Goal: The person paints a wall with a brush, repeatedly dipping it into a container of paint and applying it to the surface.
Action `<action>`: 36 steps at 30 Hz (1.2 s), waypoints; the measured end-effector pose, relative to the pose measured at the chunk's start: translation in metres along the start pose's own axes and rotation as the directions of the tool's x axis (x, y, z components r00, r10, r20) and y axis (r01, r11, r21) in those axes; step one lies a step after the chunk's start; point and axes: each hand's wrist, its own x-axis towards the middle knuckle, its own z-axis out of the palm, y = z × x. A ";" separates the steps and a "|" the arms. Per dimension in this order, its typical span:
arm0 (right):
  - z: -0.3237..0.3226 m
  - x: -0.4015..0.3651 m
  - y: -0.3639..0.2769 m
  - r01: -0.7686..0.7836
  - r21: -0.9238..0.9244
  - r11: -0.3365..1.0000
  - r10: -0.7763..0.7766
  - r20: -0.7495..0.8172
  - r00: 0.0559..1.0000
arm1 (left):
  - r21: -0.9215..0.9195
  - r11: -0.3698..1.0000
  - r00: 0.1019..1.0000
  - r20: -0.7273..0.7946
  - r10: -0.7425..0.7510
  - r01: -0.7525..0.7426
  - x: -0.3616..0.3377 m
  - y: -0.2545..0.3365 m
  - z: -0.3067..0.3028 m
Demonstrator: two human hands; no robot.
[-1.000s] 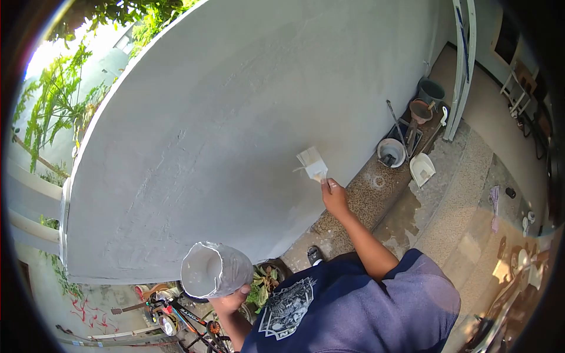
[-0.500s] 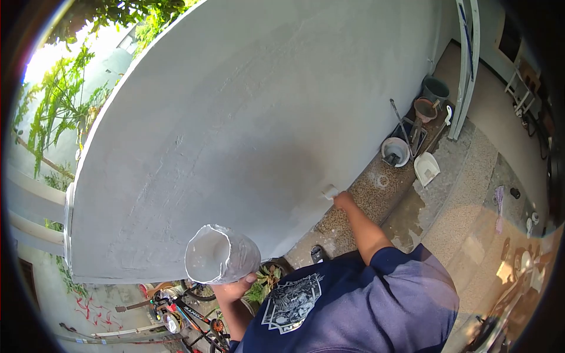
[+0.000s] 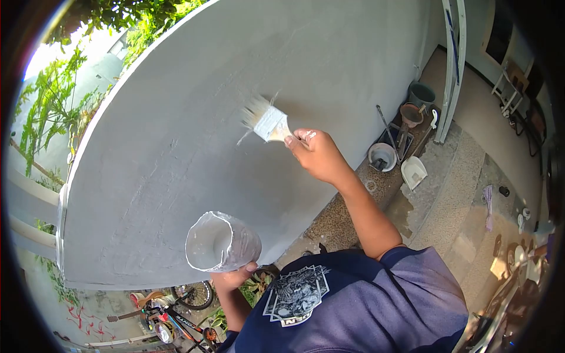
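Observation:
My right hand [image 3: 314, 154] is wrapped round the handle of a wide paintbrush [image 3: 271, 122]. White paint coats its ferrule, and its pale bristles are splayed over the grey wall [image 3: 176, 153], pointing up and left. White smears mark the back of this hand. Lower down, my left hand [image 3: 234, 276] supports a paint-crusted container [image 3: 242, 244] from beneath. Its ragged mouth tilts toward me, and a whitish coating shows inside. The container overlaps the lower part of the wall in this view.
Along the wall's foot runs a speckled ledge [image 3: 335, 223], with a white bucket [image 3: 376, 154], a dark bucket [image 3: 421, 94] and a white dustpan [image 3: 414, 172] farther along. A bicycle [image 3: 182, 320] and potted plants [image 3: 254, 287] stand below the wall at the left.
My right hand has swung the paintbrush from low by the ledge up and left to the middle of the wall. My left hand keeps the container in nearly the same place.

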 end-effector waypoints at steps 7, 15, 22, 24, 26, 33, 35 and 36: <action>0.053 0.016 0.120 -0.023 -0.012 1.000 0.022 -0.060 0.998 | 0.025 1.000 0.999 0.031 -0.005 0.004 0.012 -0.005 0.000; 0.095 -0.011 0.419 -0.495 -0.442 0.749 0.549 -0.006 0.836 | 0.071 0.996 0.998 -0.045 -0.045 0.048 0.000 0.002 0.004; 0.074 0.028 0.278 -0.421 -0.444 0.791 0.471 0.003 0.882 | 0.085 0.996 0.999 -0.024 -0.030 0.031 -0.006 0.002 0.002; 0.038 0.020 0.172 -0.458 -0.311 0.833 0.503 0.078 0.861 | 0.095 0.995 1.000 -0.024 -0.006 0.008 -0.004 0.000 0.001; 0.022 0.011 0.118 -0.260 -0.081 0.962 0.265 0.058 0.963 | 0.057 0.998 1.000 -0.015 -0.010 0.010 0.005 0.002 0.007; 0.027 0.005 0.079 0.091 0.061 0.994 -0.083 -0.117 0.990 | 0.073 0.997 0.999 0.044 0.010 -0.013 0.022 0.002 0.012; 0.050 0.005 0.146 0.018 -0.026 0.999 -0.021 -0.120 0.993 | 0.046 0.998 0.998 0.044 0.047 -0.049 0.025 0.000 0.013; 0.063 0.004 0.186 -0.045 -0.079 0.996 0.036 -0.111 0.993 | 0.062 0.998 0.999 0.034 0.013 -0.015 0.021 -0.002 0.010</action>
